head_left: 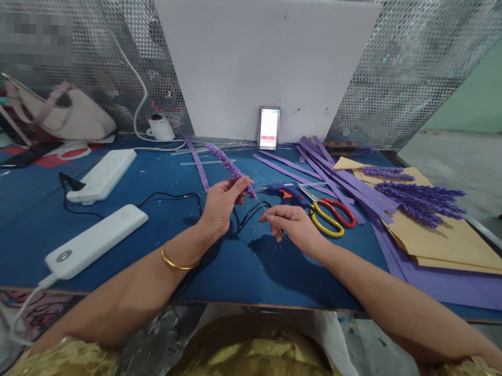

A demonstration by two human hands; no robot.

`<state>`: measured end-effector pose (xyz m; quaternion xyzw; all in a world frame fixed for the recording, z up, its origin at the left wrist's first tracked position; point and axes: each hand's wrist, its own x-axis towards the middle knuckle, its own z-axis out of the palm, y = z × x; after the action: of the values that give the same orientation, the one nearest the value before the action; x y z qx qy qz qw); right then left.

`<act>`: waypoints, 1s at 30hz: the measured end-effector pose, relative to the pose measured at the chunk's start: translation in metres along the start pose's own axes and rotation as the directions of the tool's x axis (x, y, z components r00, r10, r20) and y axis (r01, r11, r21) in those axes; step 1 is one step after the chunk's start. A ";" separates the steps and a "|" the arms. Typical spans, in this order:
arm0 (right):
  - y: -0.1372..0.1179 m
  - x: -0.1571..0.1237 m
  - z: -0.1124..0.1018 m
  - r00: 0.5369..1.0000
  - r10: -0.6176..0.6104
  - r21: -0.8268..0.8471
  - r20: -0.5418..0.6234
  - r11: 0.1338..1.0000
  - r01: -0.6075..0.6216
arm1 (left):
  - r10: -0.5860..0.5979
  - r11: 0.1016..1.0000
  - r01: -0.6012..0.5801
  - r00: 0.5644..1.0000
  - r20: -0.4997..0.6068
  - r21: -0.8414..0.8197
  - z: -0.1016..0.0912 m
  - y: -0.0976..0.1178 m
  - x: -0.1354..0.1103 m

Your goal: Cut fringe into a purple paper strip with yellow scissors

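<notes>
Between thumb and fingers, my left hand [224, 204] grips a purple artificial lavender sprig [228, 163], its tip pointing up and to the left. From the sprig's lower end a thin clear stem [262, 205] runs toward my right hand [290, 222], whose fingertips pinch it. A blue glue gun [285, 188] with an orange trigger lies just beyond my right hand. Beside it rest scissors [328, 219] with one yellow and one red handle. Purple strips [339, 176] lie behind these, and another strip [198, 165] is on the left.
Finished lavender sprigs [422, 201] lie on tan sheets [445, 243] at right, over purple sheets [448, 285]. At left are a power strip [104, 174], a white power bank [99, 240], and a black cable [170, 194]. A phone [269, 127] leans against a white board [261, 59].
</notes>
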<state>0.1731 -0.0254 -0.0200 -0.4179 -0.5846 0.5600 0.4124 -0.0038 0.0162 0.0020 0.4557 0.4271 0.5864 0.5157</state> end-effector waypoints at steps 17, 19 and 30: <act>-0.004 -0.002 0.001 0.999 0.036 0.022 0.020 0.999 -0.036 | 0.062 0.996 -0.061 0.998 -0.017 0.058 -0.007 0.002 0.013; -0.005 -0.003 0.002 0.999 0.041 0.032 0.021 0.999 -0.042 | 0.091 0.991 -0.090 0.996 -0.003 0.102 -0.009 0.002 0.015; -0.008 0.001 0.001 0.995 0.027 0.113 -0.100 0.994 -0.015 | -0.195 0.978 0.165 0.943 0.268 0.131 0.004 -0.001 -0.013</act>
<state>0.1718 -0.0244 -0.0118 -0.4280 -0.5264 0.5743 0.4582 0.0012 0.0031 0.0010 0.5200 0.4206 0.4430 0.5971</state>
